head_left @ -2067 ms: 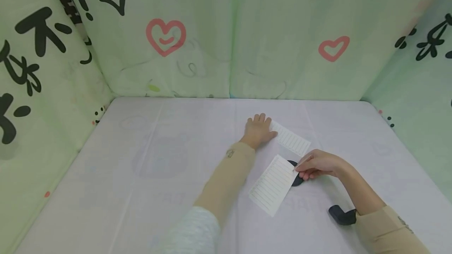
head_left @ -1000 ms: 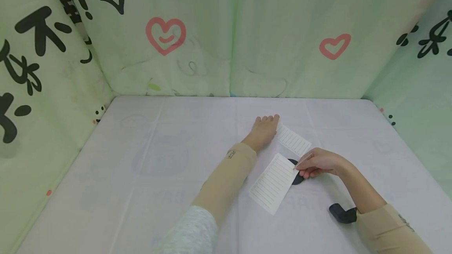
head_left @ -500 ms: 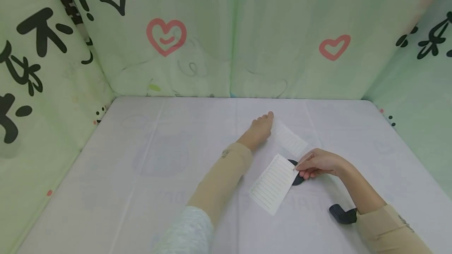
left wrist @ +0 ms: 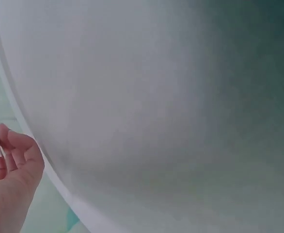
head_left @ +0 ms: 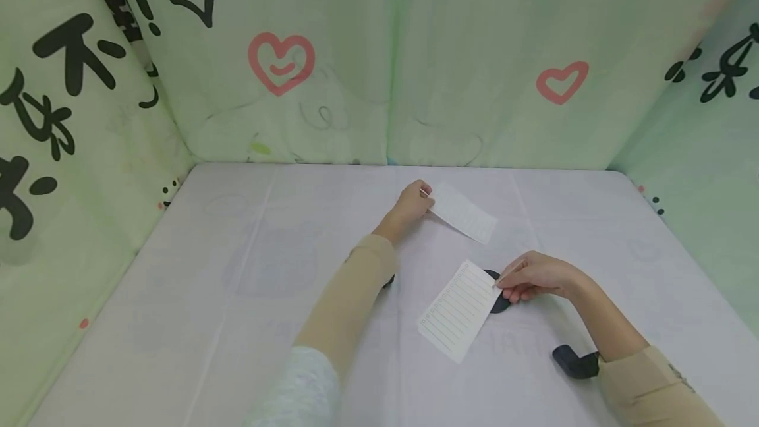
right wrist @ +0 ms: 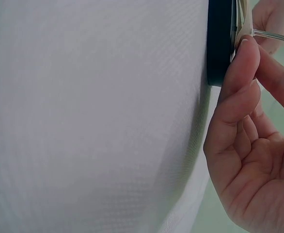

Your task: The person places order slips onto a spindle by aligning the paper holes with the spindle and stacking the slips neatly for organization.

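A lined paper sheet [head_left: 465, 213] is tilted up from the table, its left corner pinched by my left hand [head_left: 409, 201]. In the left wrist view the left hand [left wrist: 13, 170] curls at the far left, with only a sliver of the sheet showing. Another lined sheet [head_left: 459, 312] lies over a round black base [head_left: 501, 305], from which a thin rod [right wrist: 277, 37] stands like a paper spike. My right hand [head_left: 536, 274] pinches at the rod's foot, its fingertips right at the paper's edge. The right wrist view shows this right hand [right wrist: 248, 141] beside the dark base.
A white cloth covers the table [head_left: 284, 269]. Pale green curtain walls [head_left: 474, 38] with printed hearts and black characters enclose the back and sides. A black curved piece [head_left: 575, 361] projects from the right cuff.
My left hand has closed on the far sheet's corner, lifted it and drawn it leftward, away from the spike. My right hand and the nearer sheet have stayed in place.
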Motion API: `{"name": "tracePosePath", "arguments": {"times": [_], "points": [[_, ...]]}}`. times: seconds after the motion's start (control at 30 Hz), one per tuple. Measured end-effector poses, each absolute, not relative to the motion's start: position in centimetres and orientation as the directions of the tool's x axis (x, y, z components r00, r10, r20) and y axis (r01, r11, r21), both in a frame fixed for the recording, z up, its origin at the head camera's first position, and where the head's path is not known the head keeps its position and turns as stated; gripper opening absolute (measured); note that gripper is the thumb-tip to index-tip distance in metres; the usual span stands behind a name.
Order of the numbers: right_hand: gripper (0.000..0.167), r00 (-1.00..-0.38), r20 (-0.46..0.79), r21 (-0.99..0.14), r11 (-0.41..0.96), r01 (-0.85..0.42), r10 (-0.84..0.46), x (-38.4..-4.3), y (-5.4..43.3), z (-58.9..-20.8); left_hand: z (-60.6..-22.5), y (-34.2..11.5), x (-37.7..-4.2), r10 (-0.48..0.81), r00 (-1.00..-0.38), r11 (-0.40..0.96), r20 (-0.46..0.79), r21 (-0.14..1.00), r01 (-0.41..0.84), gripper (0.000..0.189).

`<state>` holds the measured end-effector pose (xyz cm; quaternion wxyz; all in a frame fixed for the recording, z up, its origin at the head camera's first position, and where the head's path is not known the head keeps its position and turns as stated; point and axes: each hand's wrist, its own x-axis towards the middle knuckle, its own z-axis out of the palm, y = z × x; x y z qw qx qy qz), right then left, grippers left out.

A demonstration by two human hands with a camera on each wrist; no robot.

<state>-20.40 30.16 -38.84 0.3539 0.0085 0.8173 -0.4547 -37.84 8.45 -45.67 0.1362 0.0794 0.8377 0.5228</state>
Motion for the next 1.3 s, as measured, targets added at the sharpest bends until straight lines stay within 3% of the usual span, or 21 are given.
{"name": "tracePosePath", "arguments": {"times": [0.07,0.3,0.6,0.83,1.3], "points": [[0.019,-0.750,-0.585,-0.737,0.588,0.334,-0.307,-20.4,30.2,-38.8,-43.5,7.8,-36.4,0.224,-0.947,0.370,-0.228,0.919,-0.134,0.021],[0.019,-0.750,-0.585,-0.735,0.593,0.329,-0.309,-20.3,30.1,-38.7,-39.3,5.5,-33.0,0.213,-0.930,0.048,-0.300,0.954,-0.296,0.022],[0.020,-0.748,-0.584,-0.738,0.591,0.327,-0.316,-20.4,30.2,-38.8,-39.2,4.4,-33.4,0.236,-0.898,-0.083,-0.371,0.913,-0.399,0.030],[0.020,-0.748,-0.579,-0.747,0.579,0.327,-0.325,-20.3,30.3,-38.8,-39.9,3.6,-33.7,0.269,-0.875,-0.059,-0.402,0.900,-0.431,0.033],[0.022,-0.748,-0.556,-0.764,0.577,0.289,-0.362,-20.2,30.3,-38.7,-37.7,1.6,-30.5,0.410,-0.802,0.080,-0.434,0.893,-0.443,0.034]]}}
